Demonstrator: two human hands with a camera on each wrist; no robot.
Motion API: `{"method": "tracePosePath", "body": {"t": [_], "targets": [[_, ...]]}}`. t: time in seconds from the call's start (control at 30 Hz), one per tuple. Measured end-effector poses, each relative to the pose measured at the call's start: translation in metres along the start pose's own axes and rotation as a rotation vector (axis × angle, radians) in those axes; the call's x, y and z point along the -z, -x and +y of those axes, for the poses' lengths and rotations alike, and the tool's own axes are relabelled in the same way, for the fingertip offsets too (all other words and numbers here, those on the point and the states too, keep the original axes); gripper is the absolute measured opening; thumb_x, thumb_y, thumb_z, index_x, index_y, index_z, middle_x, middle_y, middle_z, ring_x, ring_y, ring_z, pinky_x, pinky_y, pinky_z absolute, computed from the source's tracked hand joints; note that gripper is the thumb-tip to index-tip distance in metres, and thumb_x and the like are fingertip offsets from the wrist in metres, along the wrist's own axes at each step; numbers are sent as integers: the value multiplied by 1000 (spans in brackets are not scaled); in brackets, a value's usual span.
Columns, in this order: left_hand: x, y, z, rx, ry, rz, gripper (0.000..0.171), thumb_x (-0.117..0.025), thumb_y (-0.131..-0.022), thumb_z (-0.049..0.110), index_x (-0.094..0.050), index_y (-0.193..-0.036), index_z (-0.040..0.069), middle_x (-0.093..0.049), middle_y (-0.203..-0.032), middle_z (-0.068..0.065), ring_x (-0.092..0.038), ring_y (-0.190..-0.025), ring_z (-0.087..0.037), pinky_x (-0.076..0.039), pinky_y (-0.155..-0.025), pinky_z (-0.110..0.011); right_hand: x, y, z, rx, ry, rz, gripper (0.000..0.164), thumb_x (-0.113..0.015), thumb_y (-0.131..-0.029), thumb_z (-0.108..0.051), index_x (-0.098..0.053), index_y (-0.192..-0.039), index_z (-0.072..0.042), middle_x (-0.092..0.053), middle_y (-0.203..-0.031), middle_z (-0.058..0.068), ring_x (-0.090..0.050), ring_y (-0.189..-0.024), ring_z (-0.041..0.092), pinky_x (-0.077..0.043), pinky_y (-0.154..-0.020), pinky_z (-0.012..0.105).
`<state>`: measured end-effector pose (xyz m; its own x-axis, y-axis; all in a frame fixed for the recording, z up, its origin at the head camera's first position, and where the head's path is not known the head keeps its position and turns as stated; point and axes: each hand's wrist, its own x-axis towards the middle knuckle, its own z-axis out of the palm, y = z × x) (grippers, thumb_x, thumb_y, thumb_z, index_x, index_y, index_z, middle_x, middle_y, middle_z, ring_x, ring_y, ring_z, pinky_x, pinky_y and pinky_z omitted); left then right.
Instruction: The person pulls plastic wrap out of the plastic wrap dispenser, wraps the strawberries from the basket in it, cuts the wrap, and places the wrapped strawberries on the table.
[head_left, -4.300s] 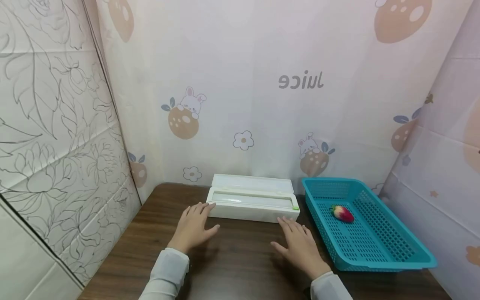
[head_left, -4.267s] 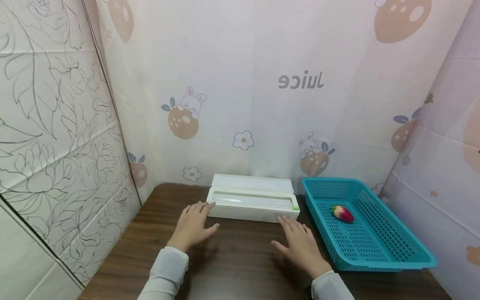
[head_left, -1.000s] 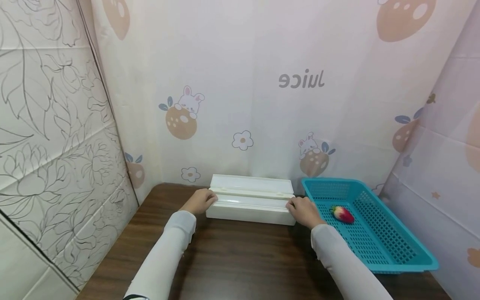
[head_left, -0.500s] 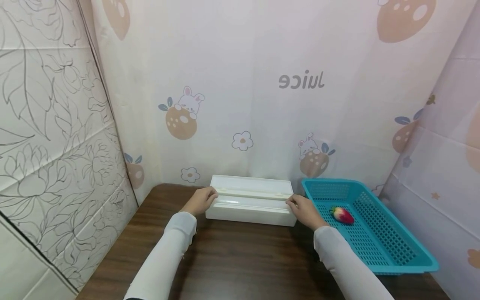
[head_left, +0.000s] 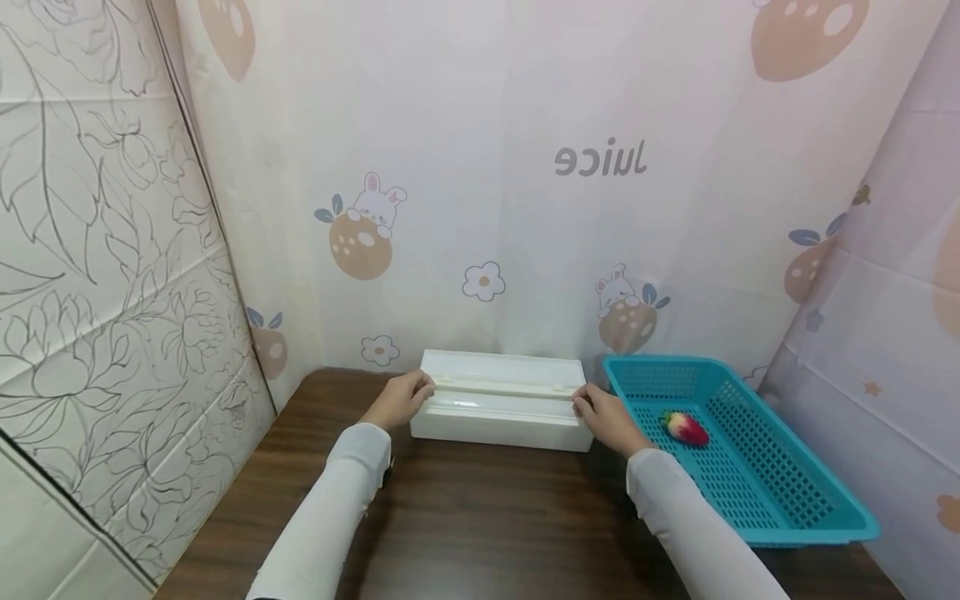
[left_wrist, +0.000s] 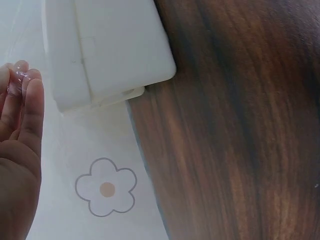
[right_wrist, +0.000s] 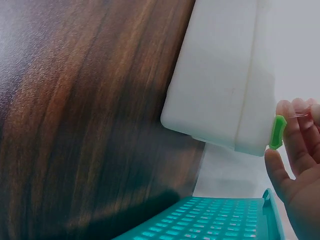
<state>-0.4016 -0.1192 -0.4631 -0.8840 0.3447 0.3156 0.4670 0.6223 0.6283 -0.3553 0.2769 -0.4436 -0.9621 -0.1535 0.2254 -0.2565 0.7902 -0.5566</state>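
Observation:
A white cling film dispenser box (head_left: 501,432) stands near the back of the table, its lid (head_left: 502,367) raised. My left hand (head_left: 395,402) is at the box's left end and pinches clear cling film (left_wrist: 21,76) between thumb and fingertips. At the right end my right hand (head_left: 606,422) pinches the film too; a thin clear edge shows at the fingertips (right_wrist: 299,106) in the right wrist view. A green slide cutter (right_wrist: 278,132) sits at that end, beside the right fingers. In the head view the right hand hides it.
To the right stands a teal plastic basket (head_left: 780,533) with a red and cream strawberry (head_left: 686,428) in it. Its left wall is close to my right hand and sleeve. A printed curtain (head_left: 495,208) hangs behind the brown wooden table (head_left: 480,525).
Since the oldest frames, both spread hands have moved from in front of the box to its two ends and pinched the film. Over the last second they have barely moved.

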Motion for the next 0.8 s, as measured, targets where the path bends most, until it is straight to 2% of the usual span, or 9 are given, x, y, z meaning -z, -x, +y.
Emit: {"method": "tracePosePath", "body": {"t": [0.23,0.4,0.5,0.63,0.8], "targets": [[3,-2,7,57,33,-6,12,-58,-103,20,-65,-106,12,-67,-97,2,-60,-88,-13,-53,-82,-37,1,-3,3,1,-32,-28,21,-51,-103,-11,-68,-115,-6,-66,-94,4,-57,-80,19,-51,-72,37],[8,0,15,81,9,-6,13,-58,-103,19,-65,-108,10,-67,-99,-1,-62,-91,-16,-54,-84,-39,5,-4,0,5,-38,-66,22,-63,-99,-16,-70,-115,-4,-66,-95,4,-57,-83,19,-51,-72,35],[9,1,16,88,33,-19,18,-61,-102,22,-66,-114,10,-69,-100,0,-64,-94,-17,-54,-86,-41,7,-5,-1,13,-30,-73,24,-66,-98,-17,-70,-116,-2,-67,-96,6,-57,-84,20,-52,-72,35],[9,1,12,69,55,-60,24,-69,-97,24,-71,-117,12,-71,-101,3,-66,-98,-17,-55,-88,-40,8,-6,0,17,-12,-66,20,-65,-99,-18,-73,-111,-4,-71,-100,7,-59,-84,19,-54,-73,36],[10,2,10,24,46,-54,10,-70,-96,19,-77,-102,15,-72,-101,7,-67,-101,-17,-54,-91,-40,10,-4,2,36,-11,-58,20,-64,-100,-22,-75,-108,-7,-71,-99,6,-60,-81,18,-56,-72,37]]}}
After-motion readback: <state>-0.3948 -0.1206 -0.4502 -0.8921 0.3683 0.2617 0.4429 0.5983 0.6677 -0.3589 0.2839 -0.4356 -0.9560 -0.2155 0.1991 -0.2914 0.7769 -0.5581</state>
